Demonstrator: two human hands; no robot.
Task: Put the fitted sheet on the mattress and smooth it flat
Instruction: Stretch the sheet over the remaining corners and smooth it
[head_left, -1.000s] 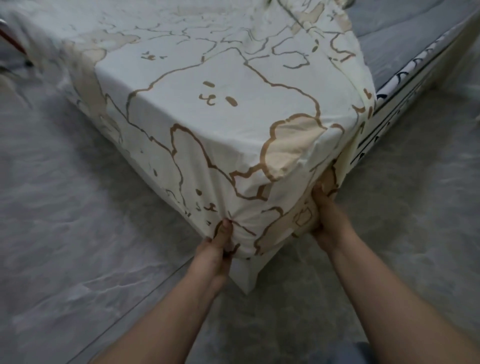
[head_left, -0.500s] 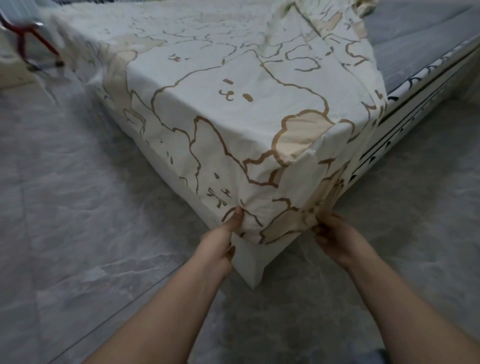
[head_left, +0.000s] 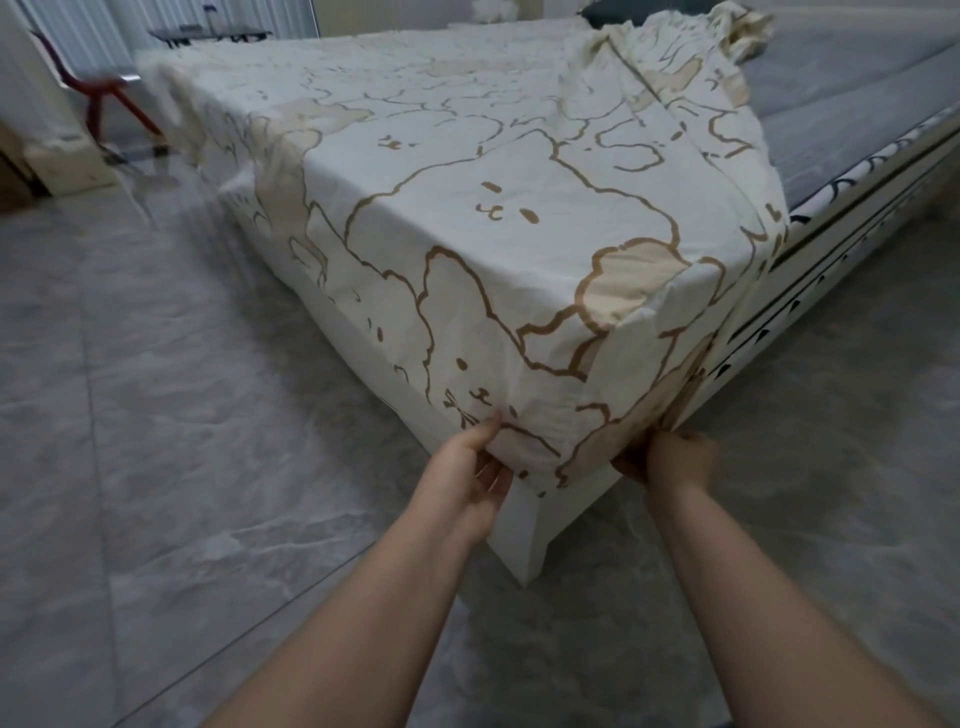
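Note:
A cream fitted sheet (head_left: 467, 208) printed with brown-outlined bears covers the near corner and left part of the mattress. The grey mattress (head_left: 841, 119) lies bare at the right, where the sheet's edge is folded back. My left hand (head_left: 475, 467) pinches the sheet's lower hem on the left face of the corner. On the right face, my right hand (head_left: 670, 460) grips the hem, its fingers partly tucked behind the cloth. The sheet is pulled down over the corner, with its gathered edge bunched between my hands.
The white bed frame leg (head_left: 524, 540) stands on the grey marbled floor (head_left: 156, 467) right below my hands. A red chair (head_left: 104, 104) and a pale wall base stand at the far left. A patterned mattress side (head_left: 831, 228) shows along the right.
My view has pulled back and tilted up, showing more of the bed. Both hands slid down to the sheet's hem and kept their grip on it.

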